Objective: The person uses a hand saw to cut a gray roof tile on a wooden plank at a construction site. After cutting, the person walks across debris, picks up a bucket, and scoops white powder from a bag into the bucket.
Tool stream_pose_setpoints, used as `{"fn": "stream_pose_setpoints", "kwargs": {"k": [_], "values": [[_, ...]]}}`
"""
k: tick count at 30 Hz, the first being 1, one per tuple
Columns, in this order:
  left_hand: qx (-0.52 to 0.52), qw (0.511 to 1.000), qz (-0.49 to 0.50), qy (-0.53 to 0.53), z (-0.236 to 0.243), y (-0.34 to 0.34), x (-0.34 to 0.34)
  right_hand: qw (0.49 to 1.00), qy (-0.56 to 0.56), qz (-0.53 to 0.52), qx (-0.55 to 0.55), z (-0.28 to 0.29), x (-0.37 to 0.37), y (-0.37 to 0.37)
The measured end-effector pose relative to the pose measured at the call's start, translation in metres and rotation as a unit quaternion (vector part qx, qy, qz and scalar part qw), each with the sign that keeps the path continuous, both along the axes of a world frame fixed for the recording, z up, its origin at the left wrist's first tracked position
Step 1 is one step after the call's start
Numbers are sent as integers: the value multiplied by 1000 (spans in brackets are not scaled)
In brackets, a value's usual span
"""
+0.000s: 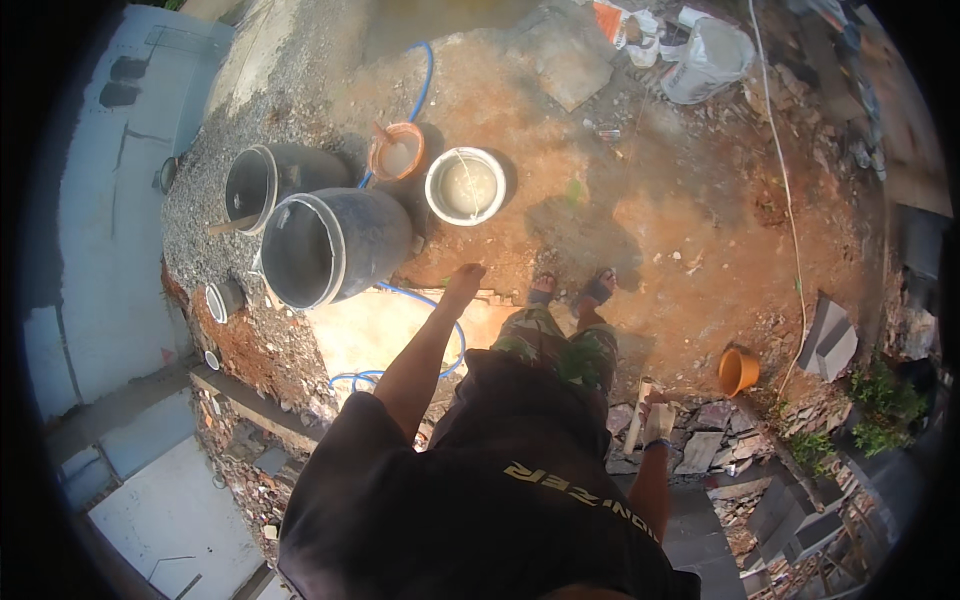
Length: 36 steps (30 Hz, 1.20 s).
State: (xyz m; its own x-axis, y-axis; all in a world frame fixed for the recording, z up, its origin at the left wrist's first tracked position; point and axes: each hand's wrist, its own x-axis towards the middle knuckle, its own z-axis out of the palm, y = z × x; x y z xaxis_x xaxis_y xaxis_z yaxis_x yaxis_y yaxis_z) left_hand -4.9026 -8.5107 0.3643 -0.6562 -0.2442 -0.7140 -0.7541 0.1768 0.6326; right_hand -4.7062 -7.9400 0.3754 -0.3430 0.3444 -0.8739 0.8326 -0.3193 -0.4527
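My left hand (464, 284) hangs in front of me, nearest a big dark drum (375, 240) that lies tilted in view with its mouth toward the left. Its fingers are foreshortened, so I cannot tell if they are closed; nothing shows in them. Low on my right side, my right hand (655, 416) is closed around a pale wooden piece (636, 418), its far end partly hidden. Beyond the drum, a white-rimmed bucket (467, 187) holds greyish liquid with a thin stick or cord across it. An orange tub (396, 151) with similar contents sits beside it.
A second dark drum (300, 170) stands on gravel at left. A blue hose (425, 85) winds over the dirt. At right are an orange bucket (738, 371), a white sack (709, 62), a pale cord (785, 190) and broken stones (700, 450). A pale wall (120, 230) rises far left.
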Motion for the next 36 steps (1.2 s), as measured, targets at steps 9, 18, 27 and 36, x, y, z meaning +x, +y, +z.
{"fn": "stream_pose_setpoints", "kwargs": {"k": [9,18,27,36], "values": [[-116,992,22,-46,-91,-3,49,937,-287,188,60,-14,-100,39],[-216,965,132,69,-243,-49,-145,997,42,30,49,-34,-222,4],[-107,969,217,43,-229,-108,-208,964,-20,137,-227,-89,-195,-113],[136,886,439,-64,-137,-74,-258,953,4,276,-125,-158,-298,-224]]}}
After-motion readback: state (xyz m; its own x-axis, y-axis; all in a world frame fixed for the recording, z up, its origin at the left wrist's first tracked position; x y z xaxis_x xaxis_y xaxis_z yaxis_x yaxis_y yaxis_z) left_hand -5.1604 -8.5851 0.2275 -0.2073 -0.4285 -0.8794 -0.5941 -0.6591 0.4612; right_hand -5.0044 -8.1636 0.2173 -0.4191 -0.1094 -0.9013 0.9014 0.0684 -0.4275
